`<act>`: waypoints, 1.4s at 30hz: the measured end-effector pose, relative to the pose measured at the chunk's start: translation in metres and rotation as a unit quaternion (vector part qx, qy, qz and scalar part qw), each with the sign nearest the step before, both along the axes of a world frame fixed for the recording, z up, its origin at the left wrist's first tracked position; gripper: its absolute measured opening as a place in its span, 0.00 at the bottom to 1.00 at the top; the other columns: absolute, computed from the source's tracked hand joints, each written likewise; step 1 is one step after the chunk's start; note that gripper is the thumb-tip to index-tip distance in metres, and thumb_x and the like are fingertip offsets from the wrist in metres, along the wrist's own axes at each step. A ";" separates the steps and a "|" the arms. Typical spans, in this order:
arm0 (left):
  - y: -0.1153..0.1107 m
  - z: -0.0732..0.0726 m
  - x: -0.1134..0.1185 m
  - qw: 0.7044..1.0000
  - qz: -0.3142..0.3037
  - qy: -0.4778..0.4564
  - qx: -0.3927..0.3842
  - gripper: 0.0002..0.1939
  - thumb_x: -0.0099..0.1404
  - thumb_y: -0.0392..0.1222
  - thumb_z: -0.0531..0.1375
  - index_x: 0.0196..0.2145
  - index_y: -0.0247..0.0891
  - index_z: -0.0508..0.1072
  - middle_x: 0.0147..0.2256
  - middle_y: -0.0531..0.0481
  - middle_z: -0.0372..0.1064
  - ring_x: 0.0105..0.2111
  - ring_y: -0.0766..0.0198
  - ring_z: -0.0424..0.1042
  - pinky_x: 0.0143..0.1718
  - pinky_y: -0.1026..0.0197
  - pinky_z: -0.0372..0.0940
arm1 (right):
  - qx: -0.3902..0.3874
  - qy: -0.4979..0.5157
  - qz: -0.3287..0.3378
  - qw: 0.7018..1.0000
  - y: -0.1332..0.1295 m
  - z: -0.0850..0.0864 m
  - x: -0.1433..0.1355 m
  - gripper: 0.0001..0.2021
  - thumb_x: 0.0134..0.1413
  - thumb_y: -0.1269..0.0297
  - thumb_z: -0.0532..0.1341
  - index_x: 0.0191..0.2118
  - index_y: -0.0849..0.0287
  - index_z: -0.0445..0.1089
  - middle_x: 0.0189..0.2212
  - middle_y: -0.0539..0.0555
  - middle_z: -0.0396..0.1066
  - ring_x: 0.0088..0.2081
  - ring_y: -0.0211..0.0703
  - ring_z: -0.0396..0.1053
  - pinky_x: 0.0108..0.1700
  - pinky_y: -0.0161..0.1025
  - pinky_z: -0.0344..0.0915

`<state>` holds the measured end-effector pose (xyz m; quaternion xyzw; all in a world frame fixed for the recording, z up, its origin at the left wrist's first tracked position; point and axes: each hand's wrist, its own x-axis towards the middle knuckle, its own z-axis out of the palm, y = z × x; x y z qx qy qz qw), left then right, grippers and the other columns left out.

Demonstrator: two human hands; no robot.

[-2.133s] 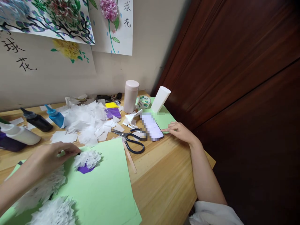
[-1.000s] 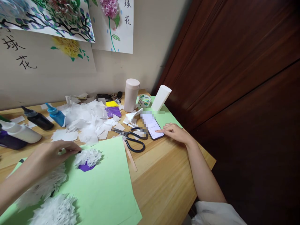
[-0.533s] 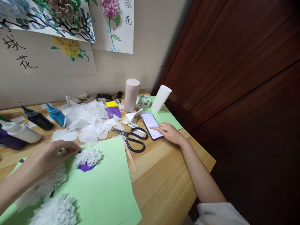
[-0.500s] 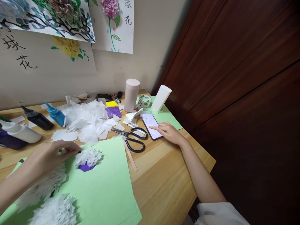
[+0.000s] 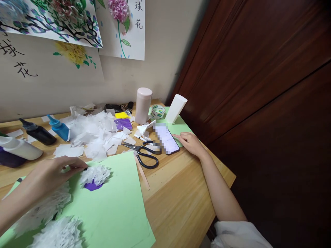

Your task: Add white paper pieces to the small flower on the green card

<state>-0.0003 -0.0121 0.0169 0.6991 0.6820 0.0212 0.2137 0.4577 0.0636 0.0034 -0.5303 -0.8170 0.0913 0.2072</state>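
Note:
My left hand is pinched closed at the upper left edge of a white tissue-paper flower; a tiny black bit shows at its fingertips, too small to name. Purple paper sticks out under that flower, which lies on green paper. Two larger tissue flowers are nearer me, one partly behind my left forearm, another at the bottom edge. On the right, my right hand holds nothing, its index finger stretched toward the right edge of a lit smartphone lying on the table.
Black-handled scissors and a wooden stick lie between the hands. White paper scraps are heaped behind, beside a blue bottle and a black bottle. Tape and a pale cup stand farther back.
My right index finger has drawn back from over the phone screen to its right edge. My left hand keeps its pinch by the flower. The whole view has shifted slightly.

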 end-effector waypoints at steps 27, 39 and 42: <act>-0.001 0.004 0.001 1.000 -0.008 -0.020 0.012 0.19 0.50 0.58 0.54 0.31 0.48 0.76 0.35 0.55 0.76 0.34 0.58 0.73 0.34 0.65 0.64 | -0.050 -0.018 0.073 0.996 -0.005 0.010 0.005 0.19 0.58 0.64 0.52 0.20 0.58 0.73 0.17 0.48 0.56 0.25 0.37 0.58 0.37 0.37 0.53; 0.000 0.005 0.001 1.000 -0.002 -0.003 -0.010 0.20 0.50 0.60 0.53 0.33 0.49 0.76 0.36 0.56 0.76 0.36 0.58 0.72 0.35 0.64 0.63 | -0.142 -0.005 0.176 0.974 -0.006 0.012 0.004 0.20 0.61 0.59 0.49 0.28 0.54 0.77 0.19 0.48 0.56 0.27 0.38 0.54 0.40 0.38 0.54; 0.000 0.007 0.004 1.000 0.002 -0.005 -0.004 0.20 0.50 0.59 0.53 0.32 0.48 0.76 0.35 0.55 0.76 0.35 0.58 0.72 0.34 0.64 0.63 | -0.125 -0.009 0.142 0.982 -0.005 0.012 0.007 0.21 0.61 0.57 0.49 0.28 0.55 0.76 0.19 0.48 0.58 0.28 0.38 0.54 0.39 0.38 0.54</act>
